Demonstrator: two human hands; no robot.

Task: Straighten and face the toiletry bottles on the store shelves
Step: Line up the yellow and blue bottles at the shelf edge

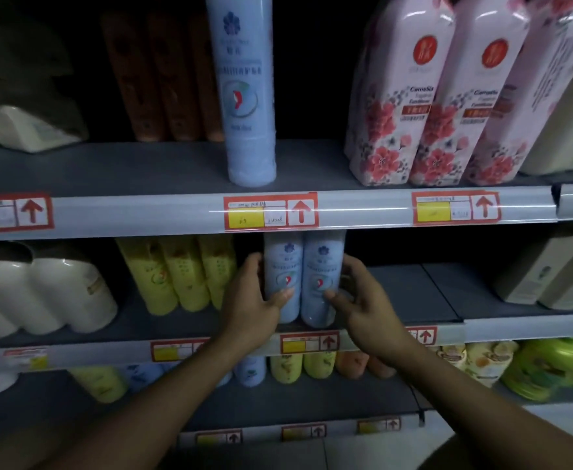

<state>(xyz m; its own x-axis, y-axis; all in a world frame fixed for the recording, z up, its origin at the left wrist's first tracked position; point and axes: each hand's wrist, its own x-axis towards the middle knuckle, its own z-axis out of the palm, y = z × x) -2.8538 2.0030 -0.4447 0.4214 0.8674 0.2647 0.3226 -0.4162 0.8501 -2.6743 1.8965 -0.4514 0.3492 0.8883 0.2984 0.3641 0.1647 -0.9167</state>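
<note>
The pink flowered bottles (pixel 410 96) at the top shelf's right end read "Camellia", and red up-arrows mark the price tags (pixel 270 212) along its front edge.

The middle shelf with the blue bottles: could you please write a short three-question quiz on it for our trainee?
1. True or false: both hands touch the two blue bottles.
2. What stands just left of them? A) yellow bottles B) pink cartons C) green packs
3. How many blue bottles stand on the top shelf?

Key: 1 true: left hand and right hand flank the pair. 2 A, the yellow bottles. 3 One, the lone blue bottle.
</note>
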